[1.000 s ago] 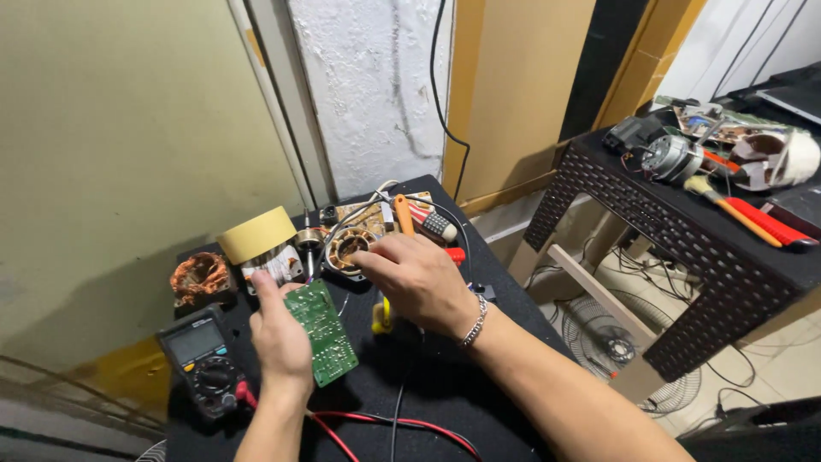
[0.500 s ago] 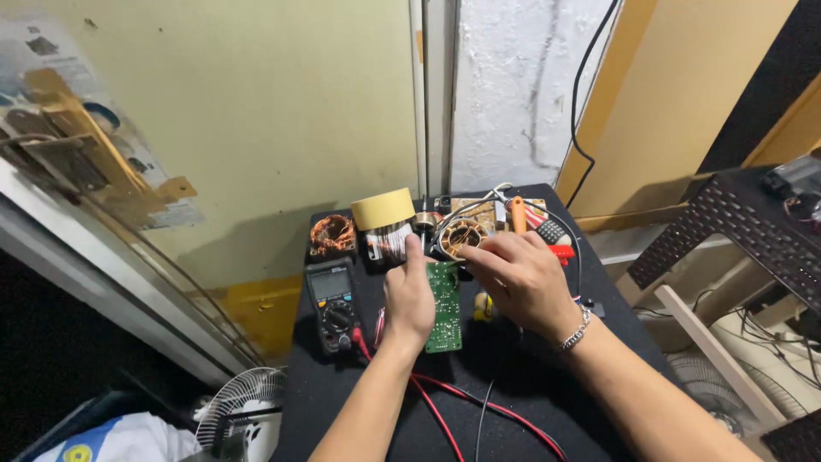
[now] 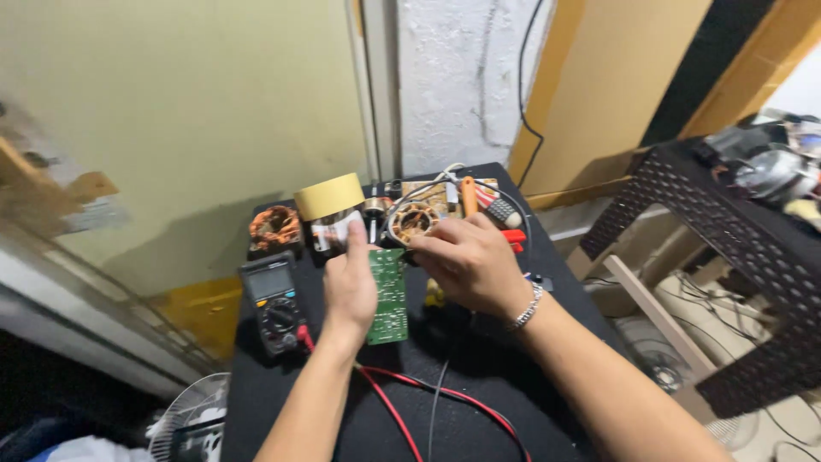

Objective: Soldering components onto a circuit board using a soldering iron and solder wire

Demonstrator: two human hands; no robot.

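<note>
My left hand [image 3: 349, 287] holds a green circuit board [image 3: 389, 299] by its left edge, upright over the black table [image 3: 496, 376]. My right hand [image 3: 466, 261], a bracelet on its wrist, pinches something small at the board's top right corner; what it grips is hidden by the fingers. Just behind the hands lies a round motor stator with copper windings [image 3: 412, 222] and white wires.
A black multimeter [image 3: 274, 304] lies left of my left hand, its red and black leads [image 3: 410, 402] trailing toward me. Behind stand a roll of tan tape [image 3: 330, 196], a copper coil [image 3: 274, 228], orange-handled tools [image 3: 469, 195]. A perforated black table [image 3: 735, 257] stands right; a fan [image 3: 192, 423] sits lower left.
The view has swung back to the right. Both hands stay on the circuit board, and my right hand has shifted slightly onto its top corner.
</note>
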